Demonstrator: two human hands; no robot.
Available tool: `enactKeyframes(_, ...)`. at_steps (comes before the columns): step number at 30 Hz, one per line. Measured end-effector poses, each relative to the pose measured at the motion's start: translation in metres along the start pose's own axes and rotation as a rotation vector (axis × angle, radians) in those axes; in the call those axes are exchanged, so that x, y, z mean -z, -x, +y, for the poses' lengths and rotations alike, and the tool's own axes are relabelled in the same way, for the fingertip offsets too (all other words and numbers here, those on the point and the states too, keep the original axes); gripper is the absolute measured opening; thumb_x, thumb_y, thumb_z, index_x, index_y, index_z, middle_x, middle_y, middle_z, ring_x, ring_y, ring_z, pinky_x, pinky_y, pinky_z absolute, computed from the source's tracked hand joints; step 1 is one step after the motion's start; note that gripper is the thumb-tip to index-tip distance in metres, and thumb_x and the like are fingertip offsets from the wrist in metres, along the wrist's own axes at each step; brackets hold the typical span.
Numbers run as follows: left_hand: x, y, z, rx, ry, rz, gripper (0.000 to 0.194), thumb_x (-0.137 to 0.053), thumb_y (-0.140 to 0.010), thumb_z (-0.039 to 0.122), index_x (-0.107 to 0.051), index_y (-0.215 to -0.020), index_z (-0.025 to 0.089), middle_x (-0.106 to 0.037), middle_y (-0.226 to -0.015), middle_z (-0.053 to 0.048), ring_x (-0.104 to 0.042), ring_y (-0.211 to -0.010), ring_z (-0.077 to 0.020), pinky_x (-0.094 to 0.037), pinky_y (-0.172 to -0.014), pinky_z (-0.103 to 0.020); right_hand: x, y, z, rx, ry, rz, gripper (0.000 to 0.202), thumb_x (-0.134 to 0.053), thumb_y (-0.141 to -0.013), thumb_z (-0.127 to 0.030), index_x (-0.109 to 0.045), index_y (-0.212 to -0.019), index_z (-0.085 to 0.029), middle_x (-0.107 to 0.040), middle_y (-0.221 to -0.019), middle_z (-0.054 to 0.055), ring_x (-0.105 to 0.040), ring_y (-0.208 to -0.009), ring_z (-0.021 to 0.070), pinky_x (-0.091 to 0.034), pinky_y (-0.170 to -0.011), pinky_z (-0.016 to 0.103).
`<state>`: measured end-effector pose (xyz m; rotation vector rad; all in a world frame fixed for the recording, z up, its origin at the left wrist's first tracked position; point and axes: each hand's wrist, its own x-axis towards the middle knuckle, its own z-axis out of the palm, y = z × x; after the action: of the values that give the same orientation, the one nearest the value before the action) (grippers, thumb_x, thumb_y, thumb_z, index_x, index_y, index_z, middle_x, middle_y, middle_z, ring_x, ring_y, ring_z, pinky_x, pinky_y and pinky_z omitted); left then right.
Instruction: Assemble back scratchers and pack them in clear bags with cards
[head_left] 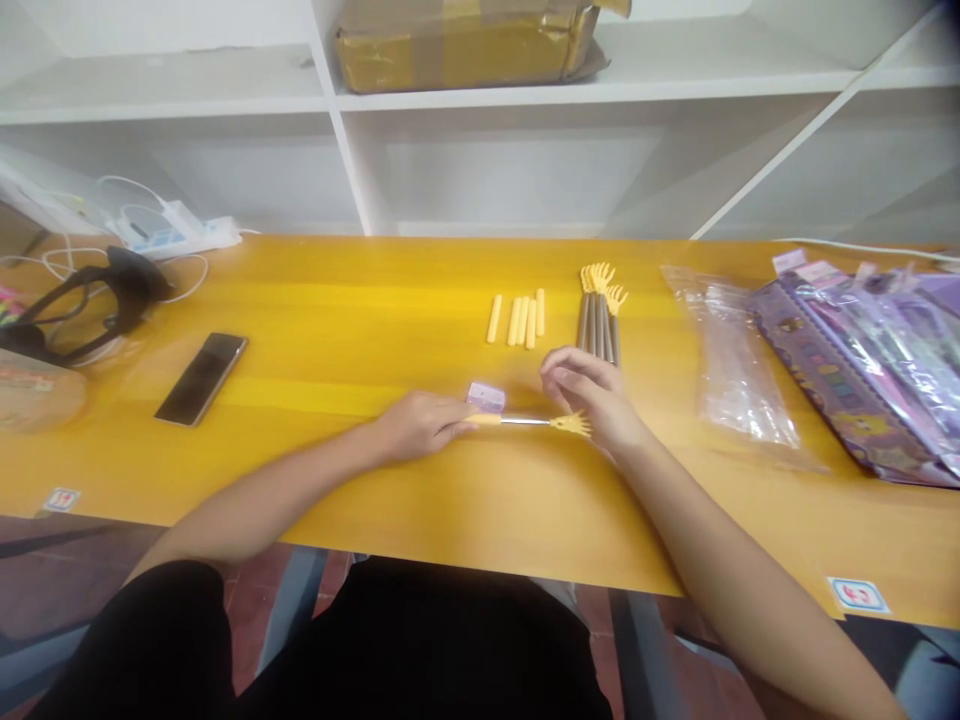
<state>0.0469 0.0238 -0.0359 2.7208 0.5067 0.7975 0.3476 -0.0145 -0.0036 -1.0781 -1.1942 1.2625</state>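
My left hand [424, 424] is closed round the yellow handle of a back scratcher [525, 422], which lies sideways with its metal rod and yellow claw head pointing right. My right hand [589, 388] is just above the claw end, fingers curled; whether anything is between them is hidden. Beside the handle is a small purple-and-white label [486, 397]. Several loose yellow handles [525, 320] lie side by side farther back. Behind my right hand, several grey rods with yellow claw heads [600, 315] are bunched together.
A phone [201, 379], black strapped gear [90, 305] and a white power strip [187, 238] are on the left. Clear plastic bags [746, 370] and purple printed packages [847, 370] lie on the right. White shelves hold a taped cardboard box [465, 45] behind the yellow table [337, 330].
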Motion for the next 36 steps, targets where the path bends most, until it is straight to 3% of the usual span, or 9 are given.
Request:
enactKeyframes(7,-0.001,0.000,0.007,0.049,0.057,-0.023,0.036,-0.055,-0.113,0.035,-0.076,-0.137,0.019,-0.086,-0.108,-0.009,-0.082,-0.089,-0.0185,-0.062,-0.078,-0.027,-0.006,0.004,-0.006,0.011,-0.008,0.008,0.023,-0.081,-0.090,-0.044,-0.074,-0.094,-0.023,-0.058,-0.071,-0.001,-0.051,-0.065,0.0141,-0.038,-0.059,0.027)
enactKeyframes(14,0.008,0.001,-0.012,0.184,0.098,-0.060,0.041,-0.051,-0.114,0.041,-0.077,-0.138,0.022,-0.085,-0.113,-0.010,-0.082,-0.097,-0.0201,-0.062,-0.087,-0.029,0.013,-0.006,0.002,0.125,0.054,0.015,0.032,-0.066,-0.099,-0.055,-0.072,-0.100,-0.024,-0.061,-0.079,0.002,-0.056,-0.070,0.0179,-0.046,-0.065,0.031)
enactKeyframes(16,0.012,0.001,-0.017,0.253,0.094,-0.004,0.042,-0.051,-0.113,0.045,-0.079,-0.134,0.021,-0.085,-0.114,-0.010,-0.082,-0.096,-0.0206,-0.062,-0.087,-0.030,0.026,-0.010,0.003,0.265,0.234,0.048,0.036,-0.060,-0.103,-0.059,-0.071,-0.109,-0.025,-0.063,-0.089,0.005,-0.060,-0.079,0.0203,-0.051,-0.073,0.034)
enactKeyframes(19,0.017,-0.001,-0.022,0.371,0.105,0.075,0.044,-0.053,-0.112,0.050,-0.081,-0.127,0.019,-0.086,-0.109,-0.009,-0.080,-0.086,-0.0192,-0.061,-0.082,-0.030,0.041,-0.013,0.002,0.464,0.671,0.008,0.041,-0.069,-0.101,-0.055,-0.068,-0.131,-0.027,-0.064,-0.110,0.009,-0.064,-0.093,0.0233,-0.056,-0.088,0.040)
enactKeyframes(23,0.023,-0.003,-0.023,0.433,0.087,0.032,0.042,-0.051,-0.113,0.049,-0.080,-0.122,0.020,-0.084,-0.104,-0.005,-0.077,-0.083,-0.0178,-0.058,-0.078,-0.029,0.043,-0.013,0.007,0.605,1.014,-0.073,0.041,-0.061,-0.108,-0.042,-0.062,-0.147,-0.027,-0.066,-0.120,0.011,-0.067,-0.093,0.0228,-0.058,-0.090,0.040)
enactKeyframes(26,0.027,-0.004,-0.019,0.383,-0.048,-0.020,0.040,-0.050,-0.114,0.048,-0.076,-0.127,0.021,-0.083,-0.108,-0.006,-0.077,-0.089,-0.0194,-0.057,-0.080,-0.030,0.036,-0.012,0.013,0.677,1.158,-0.071,0.032,-0.048,-0.114,-0.034,-0.066,-0.139,-0.026,-0.070,-0.118,0.011,-0.071,-0.097,0.0227,-0.058,-0.085,0.037)
enactKeyframes(29,0.031,-0.005,-0.011,0.248,-0.266,-0.032,0.036,-0.050,-0.114,0.045,-0.075,-0.124,0.021,-0.082,-0.107,-0.008,-0.077,-0.092,-0.0205,-0.056,-0.080,-0.031,0.029,-0.009,0.015,0.723,1.255,-0.073,0.028,-0.048,-0.114,-0.033,-0.071,-0.129,-0.024,-0.073,-0.110,0.010,-0.071,-0.094,0.0218,-0.055,-0.080,0.035)
enactKeyframes(33,0.035,-0.013,0.007,0.045,-0.512,-0.050,0.027,-0.049,-0.114,0.030,-0.074,-0.119,0.019,-0.075,-0.088,-0.006,-0.070,-0.076,-0.0188,-0.049,-0.065,-0.030,0.018,-0.004,0.003,0.772,1.292,-0.113,0.024,-0.054,-0.113,-0.032,-0.074,-0.124,-0.025,-0.073,-0.106,0.008,-0.068,-0.089,0.0209,-0.049,-0.075,0.034)
enactKeyframes(36,0.039,-0.020,0.024,-0.028,-0.612,-0.038,0.026,-0.046,-0.112,0.020,-0.072,-0.116,0.018,-0.068,-0.079,-0.004,-0.062,-0.066,-0.0180,-0.042,-0.055,-0.032,0.006,0.001,-0.012,0.828,1.358,-0.125,0.021,-0.055,-0.112,-0.030,-0.075,-0.120,-0.025,-0.073,-0.107,0.009,-0.066,-0.089,0.0205,-0.046,-0.075,0.035)
